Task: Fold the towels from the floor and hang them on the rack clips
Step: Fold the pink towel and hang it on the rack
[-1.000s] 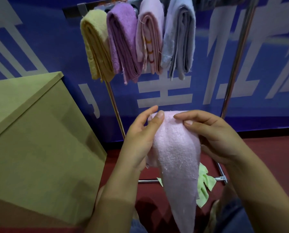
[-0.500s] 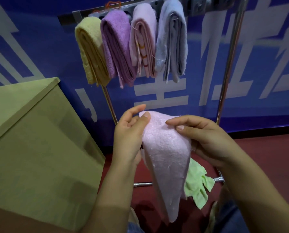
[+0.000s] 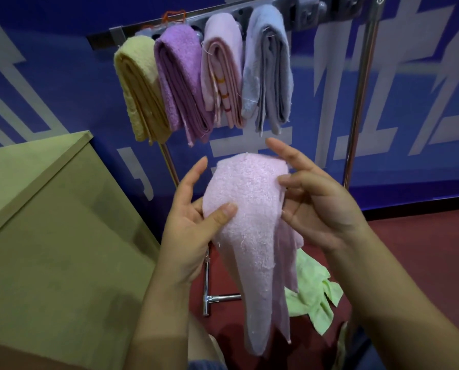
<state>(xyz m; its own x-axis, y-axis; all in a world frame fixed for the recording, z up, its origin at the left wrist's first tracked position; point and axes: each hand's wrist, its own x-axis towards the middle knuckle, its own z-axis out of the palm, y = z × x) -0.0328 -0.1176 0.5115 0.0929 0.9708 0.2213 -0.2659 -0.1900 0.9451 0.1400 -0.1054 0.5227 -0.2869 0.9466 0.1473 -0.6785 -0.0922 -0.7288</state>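
A fluffy pink towel (image 3: 249, 209), folded lengthwise, hangs down to a point between my hands. My left hand (image 3: 191, 222) pinches its left edge, thumb on the front and fingers behind. My right hand (image 3: 319, 206) holds the right edge with the thumb on the front, while its index finger sticks up free. The rack bar (image 3: 297, 14) runs just above; four folded towels hang from its clips: yellow (image 3: 140, 89), purple (image 3: 180, 81), striped pink (image 3: 223, 68) and blue-grey (image 3: 268, 70). A green towel (image 3: 313, 297) lies crumpled on the red floor.
An olive box (image 3: 49, 236) fills the left side, close to my left arm. The rack's chrome right post (image 3: 361, 102) and its base tube (image 3: 217, 297) stand in front of a blue banner wall. Grey clips with nothing on them sit on the bar's right end (image 3: 308, 14).
The towel and both hands have come up closer to the hanging towels. My left thumb has slid lower on the towel, and my right index finger has lifted off its top.
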